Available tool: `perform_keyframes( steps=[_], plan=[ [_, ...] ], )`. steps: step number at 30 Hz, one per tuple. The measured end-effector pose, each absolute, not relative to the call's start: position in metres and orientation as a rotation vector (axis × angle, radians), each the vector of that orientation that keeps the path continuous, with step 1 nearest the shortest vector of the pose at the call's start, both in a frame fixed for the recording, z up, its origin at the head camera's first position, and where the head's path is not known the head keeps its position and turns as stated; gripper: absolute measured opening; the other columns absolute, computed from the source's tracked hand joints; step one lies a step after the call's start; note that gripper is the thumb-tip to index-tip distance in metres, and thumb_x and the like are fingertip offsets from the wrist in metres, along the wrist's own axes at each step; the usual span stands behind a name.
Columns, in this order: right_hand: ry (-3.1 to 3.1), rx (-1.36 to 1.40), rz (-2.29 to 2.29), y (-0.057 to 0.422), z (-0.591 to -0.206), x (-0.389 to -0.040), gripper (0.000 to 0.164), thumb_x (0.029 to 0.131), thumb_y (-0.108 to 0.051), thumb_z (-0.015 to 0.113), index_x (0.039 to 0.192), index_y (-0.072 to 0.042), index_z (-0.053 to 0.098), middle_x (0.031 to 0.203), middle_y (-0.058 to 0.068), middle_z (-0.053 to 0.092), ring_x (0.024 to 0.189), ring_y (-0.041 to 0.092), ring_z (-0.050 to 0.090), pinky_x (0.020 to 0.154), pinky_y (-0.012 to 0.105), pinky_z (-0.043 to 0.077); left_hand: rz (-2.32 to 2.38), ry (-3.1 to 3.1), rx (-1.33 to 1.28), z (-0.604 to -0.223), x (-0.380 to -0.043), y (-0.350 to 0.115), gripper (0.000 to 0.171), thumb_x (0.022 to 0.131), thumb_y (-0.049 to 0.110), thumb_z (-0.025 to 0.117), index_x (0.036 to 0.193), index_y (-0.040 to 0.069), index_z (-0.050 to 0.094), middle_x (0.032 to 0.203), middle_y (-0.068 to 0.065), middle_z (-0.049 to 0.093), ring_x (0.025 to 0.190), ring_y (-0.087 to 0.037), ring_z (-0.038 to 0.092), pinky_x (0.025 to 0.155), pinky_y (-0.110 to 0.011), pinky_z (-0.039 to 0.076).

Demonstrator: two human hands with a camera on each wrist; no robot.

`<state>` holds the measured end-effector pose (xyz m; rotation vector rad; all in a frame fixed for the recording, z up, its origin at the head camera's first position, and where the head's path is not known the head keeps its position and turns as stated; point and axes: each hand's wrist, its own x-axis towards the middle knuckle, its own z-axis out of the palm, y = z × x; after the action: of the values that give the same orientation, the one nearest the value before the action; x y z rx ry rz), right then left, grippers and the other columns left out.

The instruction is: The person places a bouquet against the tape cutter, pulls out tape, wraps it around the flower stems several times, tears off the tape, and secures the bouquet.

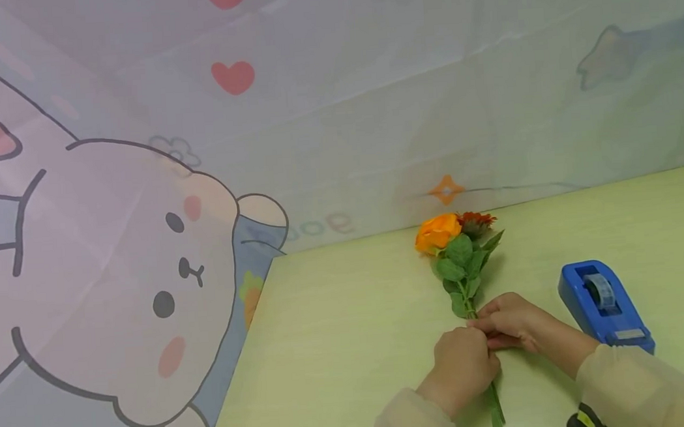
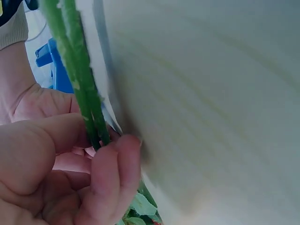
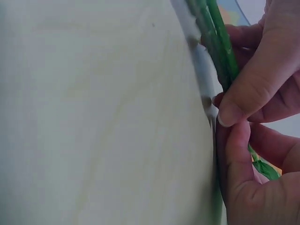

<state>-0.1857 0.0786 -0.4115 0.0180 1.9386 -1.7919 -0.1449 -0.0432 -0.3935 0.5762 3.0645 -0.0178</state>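
A small bunch of artificial flowers, an orange bloom (image 1: 437, 234) and a dark red one (image 1: 476, 219) with green leaves (image 1: 460, 250), lies on the table with its blooms toward the back. My left hand (image 1: 463, 366) grips the green stems (image 2: 75, 61) partway down, and their lower ends stick out toward me. Just above it, nearer the leaves, my right hand (image 1: 516, 323) pinches the same stems with thumb and fingers. Both hands' fingertips meet around the stems in the right wrist view. Whether anything is wrapped there is hidden.
A blue tape dispenser (image 1: 627, 320) with a roll of clear tape stands right of my right forearm. A round black object (image 1: 582, 419) with a yellow mark sits partly under the right sleeve. Behind the pale yellow table (image 1: 336, 318) hangs a printed cloth (image 1: 371, 107).
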Motion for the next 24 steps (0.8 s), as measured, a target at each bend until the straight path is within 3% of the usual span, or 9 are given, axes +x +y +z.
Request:
perform_keyframes(
  steps=[4, 10, 12, 15, 18, 20, 24],
  plan=[
    [1.96, 0.003, -1.802, 0.078, -0.412, -0.187, 0.014, 0.091, -0.004, 0.056, 0.091, 0.01, 0.059, 0.081, 0.007, 0.06, 0.059, 0.009, 0.061, 0.057, 0.021, 0.051, -0.034, 3.094, 0.606, -0.392, -0.145, -0.045, 0.035, 0.081, 0.025, 0.066, 0.052, 0.018, 0.046, 0.059, 0.003, 0.055, 0.06, -0.01, 0.056, 0.05, -0.023, 0.042],
    [1.948, 0.039, -1.854, 0.074, -0.416, -0.185, 0.044, 0.09, -0.001, 0.055, 0.119, 0.026, 0.034, 0.11, 0.037, 0.047, 0.059, 0.007, 0.061, 0.057, 0.019, 0.051, 0.079, 3.103, 0.614, -0.393, -0.145, -0.05, 0.025, 0.079, 0.031, 0.071, 0.062, 0.019, 0.057, 0.062, 0.006, 0.057, 0.06, -0.01, 0.057, 0.051, -0.022, 0.042],
    [1.947, 0.034, -1.869, 0.073, -0.418, -0.183, 0.048, 0.09, 0.0, 0.054, 0.122, 0.028, 0.031, 0.111, 0.038, 0.047, 0.059, 0.007, 0.061, 0.057, 0.019, 0.051, 0.135, 3.103, 0.639, -0.395, -0.144, -0.053, 0.021, 0.078, 0.033, 0.073, 0.069, 0.019, 0.061, 0.064, 0.007, 0.058, 0.061, -0.008, 0.058, 0.052, -0.021, 0.042],
    [1.925, 0.04, -1.919, 0.072, -0.418, -0.181, 0.032, 0.09, -0.001, 0.056, 0.11, 0.023, 0.046, 0.093, 0.024, 0.056, 0.058, 0.006, 0.06, 0.056, 0.019, 0.051, 0.255, 3.097, 0.673, -0.396, -0.145, -0.059, 0.017, 0.079, 0.031, 0.073, 0.075, 0.018, 0.064, 0.065, 0.008, 0.06, 0.059, -0.006, 0.057, 0.051, -0.019, 0.04],
    [1.909, 0.018, -1.97, 0.071, -0.416, -0.179, 0.01, 0.089, -0.002, 0.057, 0.087, 0.008, 0.059, 0.075, 0.006, 0.056, 0.056, 0.005, 0.058, 0.055, 0.019, 0.05, 0.368, 3.084, 0.666, -0.396, -0.146, -0.064, 0.017, 0.081, 0.029, 0.071, 0.074, 0.016, 0.064, 0.062, 0.007, 0.059, 0.054, -0.005, 0.053, 0.048, -0.018, 0.037],
    [1.892, -0.002, -2.001, 0.071, -0.414, -0.179, 0.012, 0.09, -0.003, 0.058, 0.078, 0.0, 0.06, 0.071, 0.0, 0.054, 0.056, 0.005, 0.057, 0.055, 0.019, 0.05, 0.43, 3.071, 0.661, -0.395, -0.146, -0.067, 0.022, 0.083, 0.027, 0.069, 0.068, 0.014, 0.061, 0.057, 0.006, 0.054, 0.048, -0.004, 0.047, 0.045, -0.017, 0.033],
    [1.893, -0.037, -2.037, 0.07, -0.409, -0.177, 0.013, 0.091, -0.004, 0.057, 0.088, 0.008, 0.062, 0.074, 0.001, 0.058, 0.059, 0.006, 0.058, 0.058, 0.02, 0.051, 0.628, 3.014, 0.676, -0.394, -0.148, -0.073, 0.034, 0.086, 0.024, 0.066, 0.058, 0.012, 0.052, 0.048, 0.008, 0.04, 0.04, -0.002, 0.035, 0.039, -0.016, 0.028]
  ],
)
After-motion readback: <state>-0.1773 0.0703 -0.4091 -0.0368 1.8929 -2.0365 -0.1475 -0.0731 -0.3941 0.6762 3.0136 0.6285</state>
